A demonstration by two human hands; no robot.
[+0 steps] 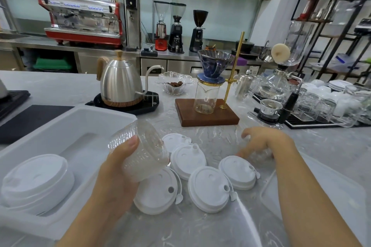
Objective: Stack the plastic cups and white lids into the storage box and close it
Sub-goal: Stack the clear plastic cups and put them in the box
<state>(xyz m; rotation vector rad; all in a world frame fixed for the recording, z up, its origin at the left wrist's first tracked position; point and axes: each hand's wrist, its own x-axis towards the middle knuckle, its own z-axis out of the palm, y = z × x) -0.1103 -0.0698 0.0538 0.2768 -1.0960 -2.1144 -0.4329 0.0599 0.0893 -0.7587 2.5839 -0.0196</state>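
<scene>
Head view: a stack of clear plastic cups [140, 150] is held above the desk [200, 226], beside the storage box [66, 126] — long axis tilted, mouth toward upper left, base toward lower right. The left hand [118, 170] grasps it, thumb curled over the ribbed wall. The right hand [263, 142] has its fingers curled down round another clear cup [261, 154] on the desk. Five white lids [206, 188] lie flat between the hands — tops up. A stack of lids [38, 180] sits inside the box.
</scene>
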